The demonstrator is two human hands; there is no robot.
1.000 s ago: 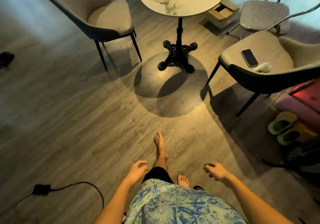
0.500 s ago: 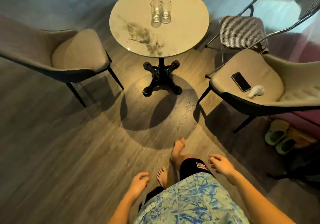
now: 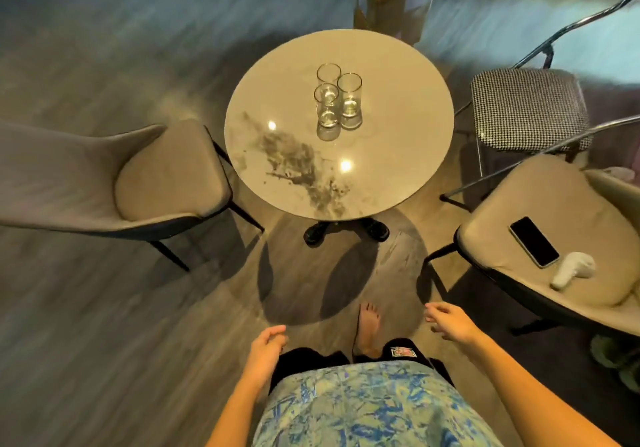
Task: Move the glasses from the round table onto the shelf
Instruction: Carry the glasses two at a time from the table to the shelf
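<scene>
Three glasses (image 3: 336, 100) clustered upright, touching or nearly so, centre-upper part of round counter (image 3: 398, 155), middle of frame. Both hands low in frame, well apart from counter: left hand (image 3: 265, 349) loosely curled, holding nothing; right hand (image 3: 450, 322) fingers spread, holding nothing. Phone (image 3: 534, 241) on chair seat (image 3: 540, 204), right edge. Second chair (image 3: 166, 176) at left.

Three glasses (image 3: 337, 100) stand close together on the round table (image 3: 398, 155), between two chairs; a phone (image 3: 534, 241) lies on the right chair (image 3: 519, 204).
</scene>
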